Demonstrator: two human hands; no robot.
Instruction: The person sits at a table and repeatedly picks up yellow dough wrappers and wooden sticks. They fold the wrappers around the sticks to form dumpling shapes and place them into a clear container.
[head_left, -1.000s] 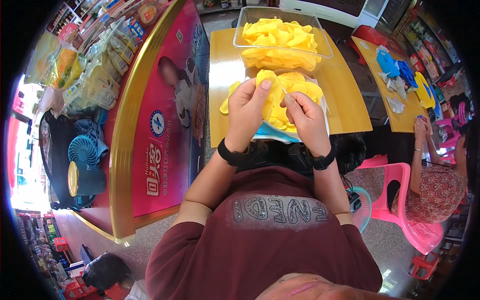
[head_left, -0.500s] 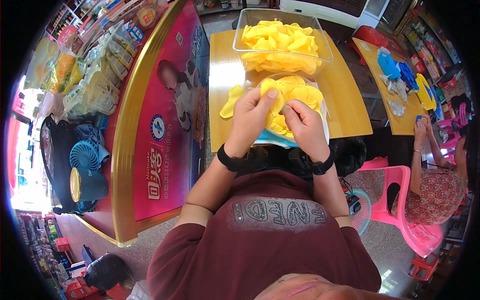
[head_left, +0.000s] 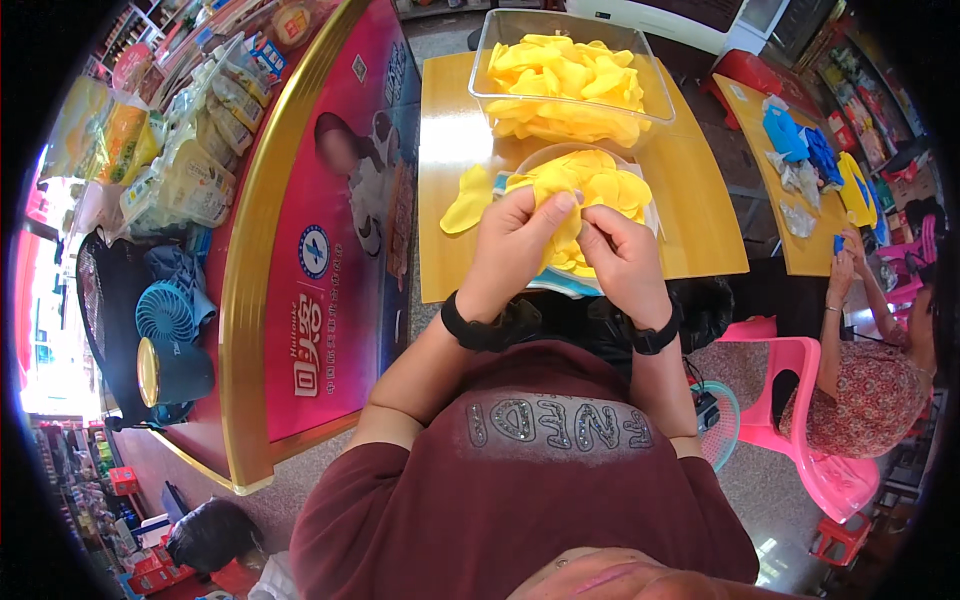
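Note:
Both my hands meet in front of a shallow pale container (head_left: 654, 218) heaped with yellow petal-shaped pieces (head_left: 612, 186), soft like cloth or foam. My left hand (head_left: 522, 240) pinches a yellow petal-shaped piece (head_left: 552, 182) between thumb and fingers. Close beside it, my right hand (head_left: 622, 252) has its fingertips pressed together at the lower edge of that piece; the exact grip is partly hidden. One loose yellow petal (head_left: 466, 202) lies on the table left of the container. Behind stands a clear plastic bin (head_left: 668, 118) full of similar yellow pieces (head_left: 570, 75).
The wooden table (head_left: 700, 220) carries both containers. A pink counter with a gold edge (head_left: 255, 190) rises at my left, holding bags and a small blue fan (head_left: 168, 312). At right, a co-worker (head_left: 870, 395) handles something blue near another table (head_left: 808, 240); a pink chair (head_left: 800, 400) stands between.
Both hands have come down slightly and closer together. The piece, earlier raised and folded over my left fingers, is now lower, against the heap.

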